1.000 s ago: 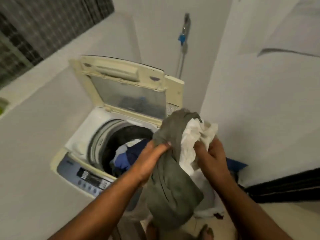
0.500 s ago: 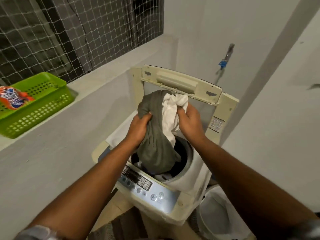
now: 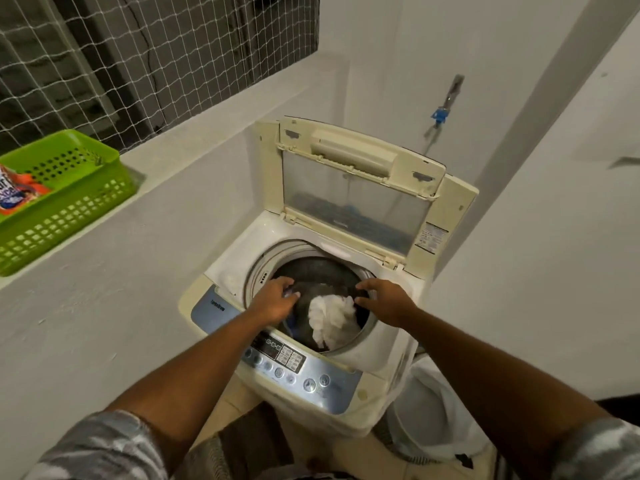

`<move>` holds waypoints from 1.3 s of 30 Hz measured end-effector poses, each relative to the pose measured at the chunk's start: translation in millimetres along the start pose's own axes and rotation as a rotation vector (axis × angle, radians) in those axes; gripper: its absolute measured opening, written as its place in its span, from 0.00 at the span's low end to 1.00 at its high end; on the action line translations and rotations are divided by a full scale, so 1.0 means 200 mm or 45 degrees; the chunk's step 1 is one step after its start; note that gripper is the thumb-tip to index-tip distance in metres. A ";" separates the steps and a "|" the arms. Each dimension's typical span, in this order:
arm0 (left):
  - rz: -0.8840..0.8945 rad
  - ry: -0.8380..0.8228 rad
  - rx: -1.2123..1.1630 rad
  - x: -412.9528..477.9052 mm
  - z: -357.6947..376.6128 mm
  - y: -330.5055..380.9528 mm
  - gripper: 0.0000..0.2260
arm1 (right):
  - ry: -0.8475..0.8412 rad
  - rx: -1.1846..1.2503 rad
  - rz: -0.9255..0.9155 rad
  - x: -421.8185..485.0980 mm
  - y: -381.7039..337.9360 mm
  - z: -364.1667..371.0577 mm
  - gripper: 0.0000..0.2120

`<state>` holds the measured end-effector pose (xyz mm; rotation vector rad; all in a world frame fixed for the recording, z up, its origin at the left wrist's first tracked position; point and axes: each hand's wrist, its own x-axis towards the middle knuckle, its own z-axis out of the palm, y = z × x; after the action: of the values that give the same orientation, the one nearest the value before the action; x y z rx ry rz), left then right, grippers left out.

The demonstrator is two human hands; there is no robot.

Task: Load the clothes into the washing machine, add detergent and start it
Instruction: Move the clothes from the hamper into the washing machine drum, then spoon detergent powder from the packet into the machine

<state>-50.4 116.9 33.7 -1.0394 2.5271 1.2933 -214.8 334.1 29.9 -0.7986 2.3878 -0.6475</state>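
Clothes, crumpled white cloth (image 3: 330, 318) and grey garment (image 3: 311, 293), lie in cream top-loading washing machine (image 3: 221, 271). Grips wide, empty: left hand (image 3: 277, 301) at 9 o'clock of the opening, right hand (image 3: 384, 303) at 3. Risk: cloth riding up 6 o'clock rim could catch under lid (image 3: 353, 202).

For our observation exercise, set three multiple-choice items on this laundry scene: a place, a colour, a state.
1. Where does the green basket stand?
A. on the ledge left of the washing machine
B. on the floor
C. on a chair
2. What colour is the crumpled cloth on top in the drum?
A. red
B. white
C. yellow
3. How is the machine's lid?
A. shut
B. raised open
C. taken off
Answers: 1 A, it sits on the wall ledge; 2 B, it shows plainly white; 3 B, it stands upright behind the drum.
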 end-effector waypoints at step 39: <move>0.174 -0.225 0.218 0.30 -0.07 -0.16 0.15 | 0.007 0.215 0.135 0.11 -0.03 0.34 0.17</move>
<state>-73.0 62.7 -2.0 -0.6975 2.5557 1.1201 -184.9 296.6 -24.4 -0.5957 2.3255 -0.7952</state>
